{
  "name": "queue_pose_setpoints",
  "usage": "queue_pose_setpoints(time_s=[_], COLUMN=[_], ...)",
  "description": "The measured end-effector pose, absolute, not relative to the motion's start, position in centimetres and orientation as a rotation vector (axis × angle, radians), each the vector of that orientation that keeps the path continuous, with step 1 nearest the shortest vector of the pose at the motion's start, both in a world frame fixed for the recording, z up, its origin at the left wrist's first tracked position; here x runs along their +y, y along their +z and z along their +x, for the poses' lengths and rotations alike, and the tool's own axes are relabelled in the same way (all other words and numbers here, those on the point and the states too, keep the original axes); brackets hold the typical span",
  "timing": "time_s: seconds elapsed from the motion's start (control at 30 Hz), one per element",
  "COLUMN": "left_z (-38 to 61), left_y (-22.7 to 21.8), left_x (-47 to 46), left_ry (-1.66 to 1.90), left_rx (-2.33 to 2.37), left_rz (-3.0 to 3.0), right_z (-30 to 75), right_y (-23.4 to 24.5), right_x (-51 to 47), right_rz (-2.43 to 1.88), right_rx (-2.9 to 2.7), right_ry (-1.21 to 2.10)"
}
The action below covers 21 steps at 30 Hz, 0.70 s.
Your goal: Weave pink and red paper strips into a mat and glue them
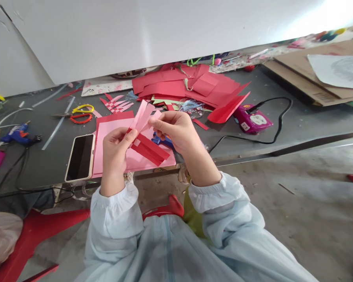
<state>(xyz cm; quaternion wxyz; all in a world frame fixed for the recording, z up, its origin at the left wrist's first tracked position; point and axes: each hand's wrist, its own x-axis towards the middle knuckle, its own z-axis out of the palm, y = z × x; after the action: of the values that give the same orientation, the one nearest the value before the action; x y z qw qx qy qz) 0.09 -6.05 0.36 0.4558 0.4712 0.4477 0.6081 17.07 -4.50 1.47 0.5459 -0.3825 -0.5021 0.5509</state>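
My left hand [117, 147] pinches a bundle of pink paper strips [142, 114] crossed with red paper strips [150, 150], thumb on top near the crossing. The red strips stick out to the lower right, and a small pink square shows among them. At the upper right of the crossing, my right hand [176, 129] closes thumb and forefinger on the end of a pink strip. Both hands are above pink paper sheets [111, 129] with a red sheet under them. Partly hidden behind the right hand is a blue tool [157, 140].
Left of the sheets lie a phone [80, 158], scissors [80, 113] and a blue glue gun [19, 135]. Behind is a woven red-and-pink piece [116, 103] beside a pile of red paper [176, 84]. A purple power socket [254, 119] with a black cable and cardboard [306, 80] are rightward.
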Motion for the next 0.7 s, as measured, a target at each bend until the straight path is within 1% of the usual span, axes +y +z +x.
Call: queue_pose_setpoints(time_s=[0.23, 0.47, 0.7], left_z=[-0.10, -0.39, -0.19], left_y=[0.21, 0.03, 0.22], left_x=[-5.97, -6.08, -6.32], left_ry=[1.476, 1.314, 1.333], left_rx=[1.089, 1.138, 1.236], left_rz=[1.185, 1.228, 1.318], right_z=[17.18, 17.39, 17.30], right_y=[1.69, 1.79, 2.16], right_x=[-4.67, -4.84, -4.97], right_rz=[-0.919, -0.985, -1.064], right_rx=[-1.212, -1.305, -1.347], right_ry=[1.275, 1.207, 1.078])
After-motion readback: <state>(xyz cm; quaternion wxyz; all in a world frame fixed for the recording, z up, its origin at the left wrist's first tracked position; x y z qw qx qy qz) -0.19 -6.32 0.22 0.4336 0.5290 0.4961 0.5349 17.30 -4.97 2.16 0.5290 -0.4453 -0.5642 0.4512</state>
